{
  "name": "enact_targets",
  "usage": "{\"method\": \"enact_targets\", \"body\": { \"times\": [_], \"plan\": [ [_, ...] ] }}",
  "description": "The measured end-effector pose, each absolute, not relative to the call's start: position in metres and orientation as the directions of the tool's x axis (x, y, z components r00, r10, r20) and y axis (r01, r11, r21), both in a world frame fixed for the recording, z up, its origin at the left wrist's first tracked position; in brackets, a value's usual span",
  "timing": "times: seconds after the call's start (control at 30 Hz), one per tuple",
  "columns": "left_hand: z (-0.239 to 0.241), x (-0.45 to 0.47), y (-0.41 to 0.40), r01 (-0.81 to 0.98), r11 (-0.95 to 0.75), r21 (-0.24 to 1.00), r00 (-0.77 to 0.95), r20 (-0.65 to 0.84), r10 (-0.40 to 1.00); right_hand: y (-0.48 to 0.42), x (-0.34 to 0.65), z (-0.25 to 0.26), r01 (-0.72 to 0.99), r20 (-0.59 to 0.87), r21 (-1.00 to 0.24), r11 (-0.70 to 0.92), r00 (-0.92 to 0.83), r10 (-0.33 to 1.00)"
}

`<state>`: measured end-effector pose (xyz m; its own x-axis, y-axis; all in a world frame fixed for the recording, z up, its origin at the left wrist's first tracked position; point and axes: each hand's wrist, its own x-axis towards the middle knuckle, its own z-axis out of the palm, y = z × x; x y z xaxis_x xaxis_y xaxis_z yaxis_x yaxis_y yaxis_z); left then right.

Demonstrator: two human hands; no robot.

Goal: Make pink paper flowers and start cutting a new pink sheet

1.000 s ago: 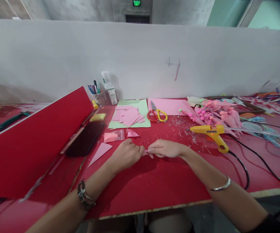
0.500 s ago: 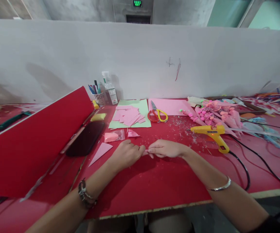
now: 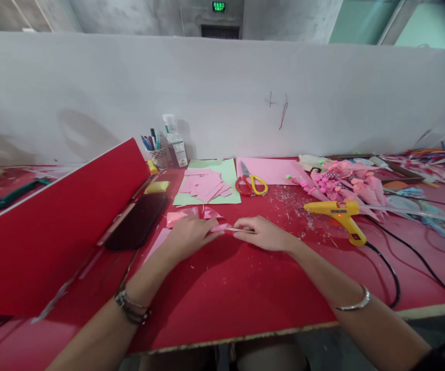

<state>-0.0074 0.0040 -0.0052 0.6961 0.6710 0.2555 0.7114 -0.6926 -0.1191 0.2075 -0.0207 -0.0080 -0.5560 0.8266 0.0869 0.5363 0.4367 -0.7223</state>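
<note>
with the left hand [image 3: 192, 234] pinching the rolled pink paper [image 3: 219, 228] and the right hand [image 3: 264, 233] gripping the thin stick [image 3: 241, 230], i'd risk a tear by tugging unevenly.

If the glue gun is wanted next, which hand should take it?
Probably the right hand: it is nearer the yellow glue gun, though it holds a thin stick. The left hand, holding the pink roll, is farther away.

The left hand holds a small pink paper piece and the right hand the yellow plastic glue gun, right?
Not quite: the head view shows the right hand gripping a thin, pale stick; the yellow plastic glue gun lies untouched to its right. The left hand does hold the small pink paper piece.
</note>
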Motion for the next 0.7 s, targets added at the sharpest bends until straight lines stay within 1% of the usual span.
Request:
{"method": "enact_targets", "body": {
  "times": [0.07,0.13,0.2,0.27,0.3,0.37,0.47,0.57,0.63,0.7],
  "plan": [
    [-0.001,-0.012,0.005,0.781,-0.618,-0.097,0.62,0.25,0.744,-0.017,0.211,-0.013,0.597,0.126,-0.683,0.42,-0.471,0.873],
    [0.002,-0.013,0.004,0.833,-0.553,-0.025,0.54,0.255,0.802,-0.012,0.214,-0.019,0.665,0.215,-0.639,0.386,-0.327,0.92],
    [0.001,-0.009,0.002,0.85,-0.51,0.134,0.469,0.251,0.847,-0.008,0.217,-0.022,0.723,0.326,-0.595,0.351,-0.183,0.928],
    [-0.003,-0.003,-0.001,0.792,-0.508,0.337,0.449,0.243,0.86,-0.006,0.217,-0.023,0.736,0.418,-0.572,0.362,-0.118,0.901],
    [-0.006,0.001,-0.002,0.743,-0.514,0.43,0.453,0.242,0.858,-0.007,0.215,-0.023,0.715,0.444,-0.583,0.386,-0.118,0.888],
    [-0.013,0.009,-0.004,0.641,-0.512,0.572,0.463,0.244,0.852,-0.011,0.209,-0.02,0.605,0.436,-0.673,0.424,-0.137,0.889],
    [-0.022,0.016,-0.006,0.543,-0.442,0.714,0.421,0.225,0.879,-0.02,0.195,-0.018,0.376,0.325,-0.844,0.382,-0.208,0.923],
    [-0.025,0.019,-0.009,0.434,-0.418,0.799,0.412,0.237,0.88,-0.026,0.183,-0.019,0.256,0.289,-0.903,0.346,-0.233,0.928],
    [-0.023,0.021,-0.011,0.382,-0.429,0.818,0.433,0.251,0.866,-0.026,0.179,-0.021,0.22,0.287,-0.916,0.337,-0.23,0.93],
    [-0.019,0.023,-0.014,0.359,-0.417,0.835,0.466,0.226,0.855,-0.025,0.179,-0.022,0.199,0.274,-0.926,0.321,-0.232,0.933]
  ]
}}
